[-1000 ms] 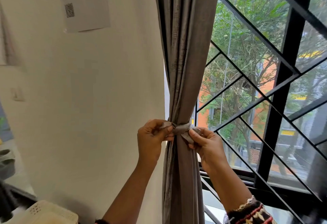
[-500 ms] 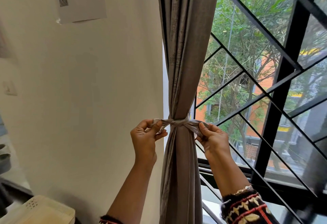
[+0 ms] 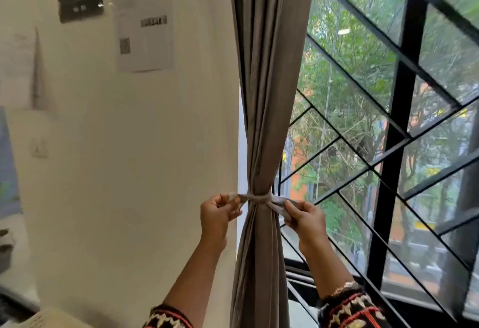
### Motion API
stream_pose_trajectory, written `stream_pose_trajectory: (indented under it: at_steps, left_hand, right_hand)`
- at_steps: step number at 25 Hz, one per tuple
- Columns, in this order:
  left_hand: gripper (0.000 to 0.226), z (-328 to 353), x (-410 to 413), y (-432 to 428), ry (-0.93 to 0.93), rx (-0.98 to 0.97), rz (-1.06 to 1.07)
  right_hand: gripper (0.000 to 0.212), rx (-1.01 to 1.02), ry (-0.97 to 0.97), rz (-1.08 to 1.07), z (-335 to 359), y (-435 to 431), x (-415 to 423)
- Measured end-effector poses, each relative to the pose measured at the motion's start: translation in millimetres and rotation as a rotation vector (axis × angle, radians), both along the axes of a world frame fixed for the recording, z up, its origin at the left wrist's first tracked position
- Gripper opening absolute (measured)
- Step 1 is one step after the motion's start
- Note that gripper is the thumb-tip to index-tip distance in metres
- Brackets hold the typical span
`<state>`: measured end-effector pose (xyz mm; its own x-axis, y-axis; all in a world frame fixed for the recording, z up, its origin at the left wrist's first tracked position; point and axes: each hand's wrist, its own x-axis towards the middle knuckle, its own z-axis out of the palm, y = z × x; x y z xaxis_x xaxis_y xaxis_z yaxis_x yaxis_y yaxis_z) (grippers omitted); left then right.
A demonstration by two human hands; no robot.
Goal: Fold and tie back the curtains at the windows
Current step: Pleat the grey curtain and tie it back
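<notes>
A grey curtain point(image 3: 267, 68) hangs gathered into a narrow bundle at the window's left edge. A grey fabric tie-back point(image 3: 259, 198) is wrapped round its waist and knotted at the front. My left hand point(image 3: 216, 217) pinches the tie's left end, just left of the bundle. My right hand point(image 3: 305, 220) pinches the right end on the other side. Both ends are stretched out sideways from the knot. Below the knot the curtain falls loose to the bottom of the view.
A cream wall point(image 3: 129, 172) with taped paper sheets point(image 3: 145, 19) and a dark panel point(image 3: 80, 2) lies to the left. Black window bars point(image 3: 396, 131) cross the glass on the right. A light switch point(image 3: 39, 147) sits low on the wall, and a whitish basket point(image 3: 49, 320) shows at the bottom left.
Both hands have drawn apart sideways, pulling the tie's ends out and cinching the knot tighter round the curtain. The view has tilted upward.
</notes>
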<state>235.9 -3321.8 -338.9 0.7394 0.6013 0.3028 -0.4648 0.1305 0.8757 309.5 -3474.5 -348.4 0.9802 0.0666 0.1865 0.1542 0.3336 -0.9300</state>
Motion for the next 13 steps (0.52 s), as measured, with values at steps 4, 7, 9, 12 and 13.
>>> stream_pose_trajectory:
  at_steps: [4, 7, 9, 12, 13]
  left_hand:
    - [0.017, 22, -4, 4, 0.039, 0.397, 0.089]
    - [0.043, 69, -3, -3, -0.034, 0.583, 0.121]
    - [0.05, 105, -3, -11, -0.13, 0.684, 0.104]
    - [0.052, 159, -6, -16, -0.267, 0.742, 0.05]
    - [0.054, 178, -5, -14, -0.294, 0.759, 0.053]
  right_hand:
    - [0.009, -0.273, -0.202, -0.051, 14, -11, -4]
    - [0.019, -0.339, -0.394, -0.03, 58, -10, -10]
    - [0.028, -0.305, -0.506, 0.05, 96, -7, -14]
    - [0.034, -0.244, -0.648, 0.111, 158, -2, -16]
    - [0.032, -0.22, -0.677, 0.109, 178, 0, -15]
